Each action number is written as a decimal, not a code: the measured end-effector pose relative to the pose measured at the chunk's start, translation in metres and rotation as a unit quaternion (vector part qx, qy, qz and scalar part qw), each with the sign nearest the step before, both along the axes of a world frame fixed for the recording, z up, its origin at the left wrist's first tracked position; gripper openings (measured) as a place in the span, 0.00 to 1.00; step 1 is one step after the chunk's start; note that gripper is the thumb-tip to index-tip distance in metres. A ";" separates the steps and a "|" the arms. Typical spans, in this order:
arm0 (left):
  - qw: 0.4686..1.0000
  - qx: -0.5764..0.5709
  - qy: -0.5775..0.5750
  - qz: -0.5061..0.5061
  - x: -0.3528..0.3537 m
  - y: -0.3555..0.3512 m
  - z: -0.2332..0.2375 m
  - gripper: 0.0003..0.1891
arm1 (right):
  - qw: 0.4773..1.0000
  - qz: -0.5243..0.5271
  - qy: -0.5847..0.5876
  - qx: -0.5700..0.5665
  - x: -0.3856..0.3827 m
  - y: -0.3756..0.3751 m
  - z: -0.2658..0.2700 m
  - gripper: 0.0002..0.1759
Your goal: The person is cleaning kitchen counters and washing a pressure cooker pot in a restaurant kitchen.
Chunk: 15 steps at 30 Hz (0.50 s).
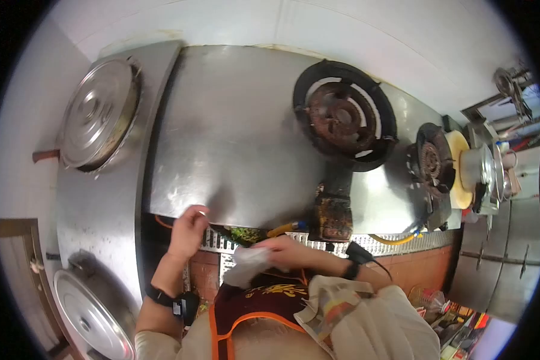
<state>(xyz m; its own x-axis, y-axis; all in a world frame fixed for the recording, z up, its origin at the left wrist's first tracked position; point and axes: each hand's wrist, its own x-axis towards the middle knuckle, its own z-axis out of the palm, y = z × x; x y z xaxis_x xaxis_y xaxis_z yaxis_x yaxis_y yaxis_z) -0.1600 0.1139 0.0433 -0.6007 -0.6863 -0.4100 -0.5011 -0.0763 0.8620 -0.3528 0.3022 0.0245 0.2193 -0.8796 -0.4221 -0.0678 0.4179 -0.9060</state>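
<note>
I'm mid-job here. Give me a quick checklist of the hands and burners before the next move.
1. White item gripped by the right hand: ok, the fingers are on its edge.
2. Left hand free: cannot tell; a small pale patch shows by its fingers.
3. Right hand off the nearby yellow hose: cannot tell; they appear very close in this single view.
4. Large burner without cookware: ok, nothing stands on it.
5. Small burner without cookware: ok, its grate is exposed.
</note>
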 end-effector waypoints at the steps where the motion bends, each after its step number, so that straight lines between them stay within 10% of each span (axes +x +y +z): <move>1: 0.997 0.035 -0.015 -0.061 -0.008 0.007 -0.013 0.11 | 0.997 -0.075 -0.026 0.011 -0.029 0.028 0.005 0.22; 4: 0.960 0.155 -0.037 -0.231 -0.046 0.041 -0.030 0.15 | 0.907 -0.387 -0.145 0.080 -0.114 0.112 0.038 0.20; 8: 0.885 0.270 -0.102 -0.365 -0.094 0.075 -0.043 0.20 | 0.772 -0.635 -0.014 0.023 -0.188 0.159 0.054 0.18; 12: 0.811 0.273 -0.139 -0.498 -0.125 0.102 -0.069 0.31 | 0.670 -0.733 -0.114 -0.020 -0.250 0.147 0.032 0.18; 15: 0.813 0.419 -0.084 -0.396 -0.127 0.130 -0.089 0.33 | 0.661 -0.712 -0.234 -0.032 -0.280 0.122 0.003 0.16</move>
<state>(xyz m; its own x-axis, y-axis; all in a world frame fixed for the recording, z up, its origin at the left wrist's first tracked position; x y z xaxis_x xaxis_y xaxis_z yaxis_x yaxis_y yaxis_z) -0.2866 0.2438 -0.0461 -0.6055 0.4501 -0.6563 -0.7843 -0.1978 0.5880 -0.6330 0.4243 0.0270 -0.7579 -0.3467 -0.5526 0.6465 -0.2851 -0.7077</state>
